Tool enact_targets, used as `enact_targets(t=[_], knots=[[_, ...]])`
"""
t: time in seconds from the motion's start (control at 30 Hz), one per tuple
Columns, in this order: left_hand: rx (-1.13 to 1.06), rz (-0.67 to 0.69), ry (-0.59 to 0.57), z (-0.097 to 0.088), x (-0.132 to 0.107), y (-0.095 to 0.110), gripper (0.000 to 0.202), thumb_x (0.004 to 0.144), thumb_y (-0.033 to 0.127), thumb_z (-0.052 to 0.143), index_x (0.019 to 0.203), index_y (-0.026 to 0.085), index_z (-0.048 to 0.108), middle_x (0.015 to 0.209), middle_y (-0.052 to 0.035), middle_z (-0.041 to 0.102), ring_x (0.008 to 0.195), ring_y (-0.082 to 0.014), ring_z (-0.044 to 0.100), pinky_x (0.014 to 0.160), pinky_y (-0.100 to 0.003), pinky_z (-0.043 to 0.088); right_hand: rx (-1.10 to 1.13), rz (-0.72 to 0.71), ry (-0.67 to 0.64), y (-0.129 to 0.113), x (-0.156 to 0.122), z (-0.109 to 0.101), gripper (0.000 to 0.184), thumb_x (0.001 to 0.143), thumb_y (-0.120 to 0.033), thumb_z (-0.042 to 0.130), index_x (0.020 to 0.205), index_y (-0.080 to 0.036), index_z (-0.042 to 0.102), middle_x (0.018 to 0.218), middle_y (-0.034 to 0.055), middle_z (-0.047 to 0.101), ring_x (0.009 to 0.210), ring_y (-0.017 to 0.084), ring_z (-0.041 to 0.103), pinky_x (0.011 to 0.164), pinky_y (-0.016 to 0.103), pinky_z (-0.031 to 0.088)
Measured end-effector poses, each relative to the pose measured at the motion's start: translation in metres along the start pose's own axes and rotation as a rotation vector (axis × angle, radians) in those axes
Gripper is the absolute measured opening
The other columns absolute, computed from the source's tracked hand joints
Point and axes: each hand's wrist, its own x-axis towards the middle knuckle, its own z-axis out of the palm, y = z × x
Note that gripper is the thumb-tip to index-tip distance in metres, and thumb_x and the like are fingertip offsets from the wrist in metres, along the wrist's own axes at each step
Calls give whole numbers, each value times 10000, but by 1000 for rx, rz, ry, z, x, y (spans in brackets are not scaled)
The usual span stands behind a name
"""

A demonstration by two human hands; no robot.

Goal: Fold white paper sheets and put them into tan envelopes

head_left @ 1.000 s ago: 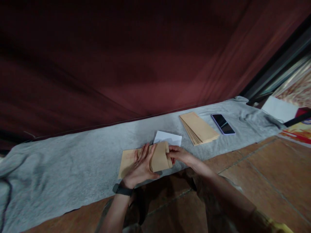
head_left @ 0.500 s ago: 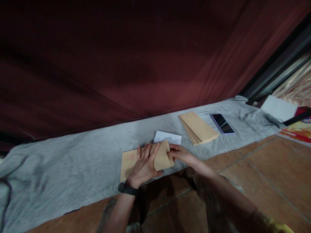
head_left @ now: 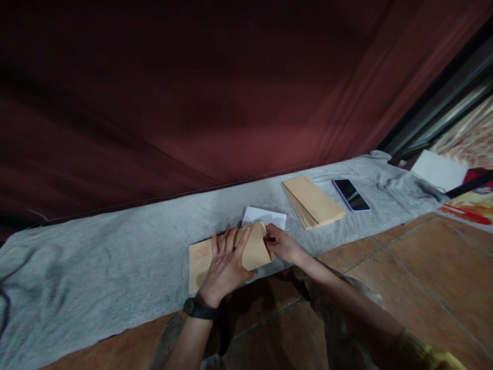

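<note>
A brown paper envelope (head_left: 256, 252) lies on the grey cloth in front of me, its left part showing a faint reddish print. My left hand (head_left: 227, 264), with a dark band on its wrist, presses flat on the envelope with fingers spread. At the envelope's right end, my right hand (head_left: 280, 243) has its fingers bent at the opening, gripping the edge; the fingertips are partly hidden inside or behind the paper. Just beyond the envelope, a stack of white paper or cards (head_left: 265, 216) is partly covered by it.
Several brown envelopes (head_left: 316, 203) lie fanned to the right, beside a phone (head_left: 351, 195) with a purple edge. The grey cloth (head_left: 115, 257) runs along a dark red curtain (head_left: 231, 103). Tiled floor (head_left: 431, 272) shows at the near right.
My right fingers have moved slightly further into the envelope's open end, and the mouth looks wider. My left hand stays pressed on the envelope. The view has shifted slightly.
</note>
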Motion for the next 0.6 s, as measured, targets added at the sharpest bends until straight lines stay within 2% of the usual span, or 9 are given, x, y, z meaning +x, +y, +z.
enact_targets(t=[0.13,0.2,0.23,0.3,0.4,0.5,0.6], knots=[[1,-29,13,0,0,1,1175,615,435,811,1574,250,156,1501,-167,418,1407,-393,357,1186,-637,118,-520,-238,249,-7,-10,7,313,778,-101,577,1072,-208,561,1011,83,636,960,249,588,875,393,480],[2,-36,26,0,1,1,1169,627,428,806,1576,256,146,1507,-165,411,1409,-389,356,1187,-630,124,-629,-339,330,-10,-14,10,281,800,-87,534,1056,-193,584,1058,128,624,1032,283,562,933,443,457],[2,-39,33,-1,1,2,1170,628,424,807,1577,257,143,1510,-165,407,1411,-389,353,1187,-628,127,-635,-357,322,-11,-16,10,265,818,-92,514,1048,-192,597,1050,130,627,1025,284,565,930,444,457],[6,-39,40,-2,1,2,1178,624,420,814,1578,254,143,1514,-167,402,1414,-390,350,1188,-627,129,-561,-333,227,-11,-17,11,249,846,-115,485,1031,-203,627,1010,104,649,963,261,596,884,410,474],[30,-36,49,-4,2,3,1189,609,428,834,1576,243,165,1511,-174,406,1411,-394,351,1189,-635,113,-272,-226,54,-12,-12,8,253,869,-178,462,989,-220,681,959,60,694,913,226,635,850,356,487],[67,-37,55,-7,2,5,1182,599,434,847,1571,236,205,1515,-188,401,1406,-403,351,1190,-644,95,58,-113,-35,-17,-5,4,253,860,-277,482,916,-216,721,935,39,721,976,232,637,909,359,475],[93,-24,66,-8,2,8,1143,614,422,842,1566,252,232,1525,-187,397,1408,-409,346,1191,-647,91,227,13,-114,-23,-4,3,259,828,-385,554,908,-215,732,950,28,727,1000,242,627,929,370,466]])
